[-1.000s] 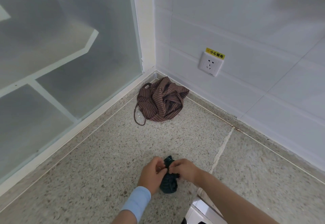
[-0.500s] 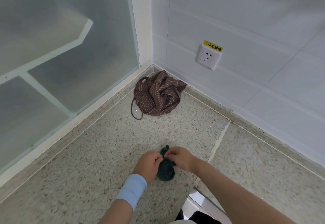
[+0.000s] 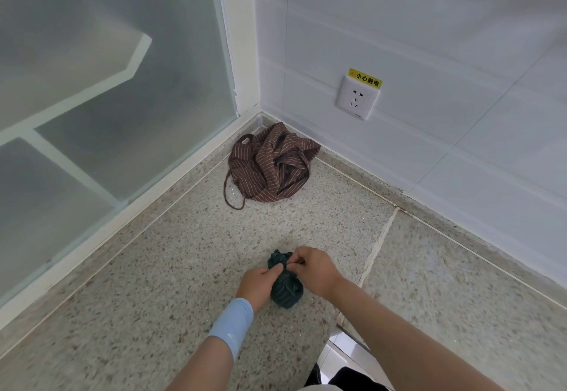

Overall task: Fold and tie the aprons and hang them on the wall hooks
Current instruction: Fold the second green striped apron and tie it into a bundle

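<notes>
While pressed in from both sides, sits as a tight dark roll low on the speckled worktop [image 3: 153, 314]: green apron [image 3: 287, 292]. Nearest, just past a pale blue wristband [image 3: 231, 326], left grip [image 3: 257, 283] with fingers curled, closed on the roll's left side. Opposite, right grip [image 3: 316, 271] with thumb and fingertips pinched tight on gathered cloth at the roll's far end. Cannot tell whether strap or fabric in that pinch.

Farther back, well apart from the roll, brown apron [image 3: 271, 169] with thin pale stripes. Crumpled in a loose heap in the corner, one strap looped out onto the worktop at its left. Just beside frosted glass [image 3: 138, 120] on the left and the white tiled wall [image 3: 445, 37] behind. Higher on that wall, white socket [image 3: 357, 99], with a yellow sticker [image 3: 365, 78] along its top edge.
</notes>
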